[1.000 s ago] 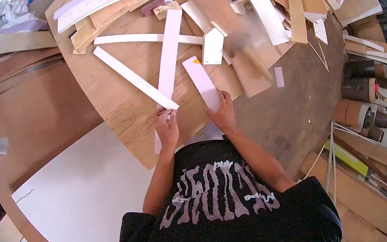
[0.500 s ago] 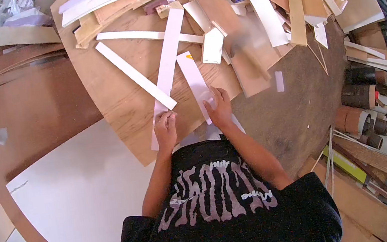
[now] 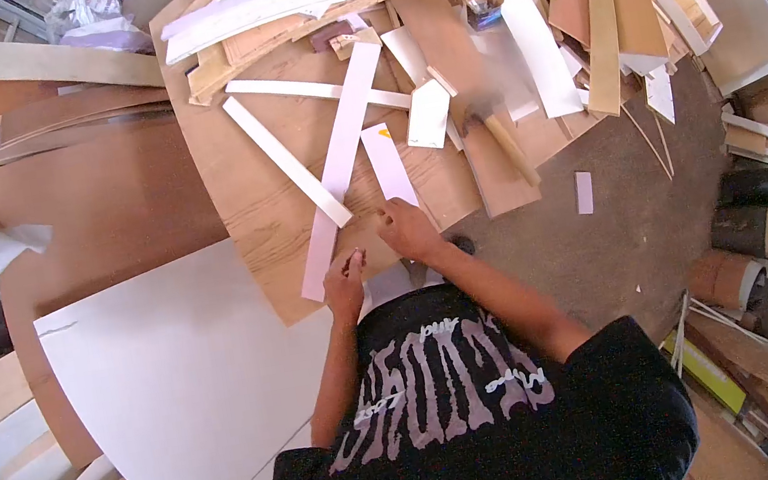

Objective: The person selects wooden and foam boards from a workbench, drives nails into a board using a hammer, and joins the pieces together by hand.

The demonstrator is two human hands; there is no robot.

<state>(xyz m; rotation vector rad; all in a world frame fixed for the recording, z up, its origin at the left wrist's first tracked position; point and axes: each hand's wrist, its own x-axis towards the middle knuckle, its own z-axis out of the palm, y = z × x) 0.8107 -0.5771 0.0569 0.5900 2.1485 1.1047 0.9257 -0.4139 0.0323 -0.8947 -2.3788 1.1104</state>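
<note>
**Strip (image 3: 390, 171) nearest the right hand (image 3: 412, 233)**

Left hand (image 3: 345, 291): fingertips together, three o'clock from the long strip's (image 3: 345, 151) lower end, contents unclear. Marked strip lies twelve o'clock from the right's curled fingers, axis eleven-to-five; whether gripped, cannot tell.

Left of the plywood table (image 3: 242, 202) I see a big white sheet (image 3: 184, 372) beside a brown panel (image 3: 97, 205), with clear plastic (image 3: 91, 10) crumpled past the table's far left corner. A small pale piece (image 3: 583, 192) lies on the floor (image 3: 555, 243) right of the table; farther right sit brown rolls (image 3: 724, 279) and a yellow-green bar (image 3: 707, 375).
</note>
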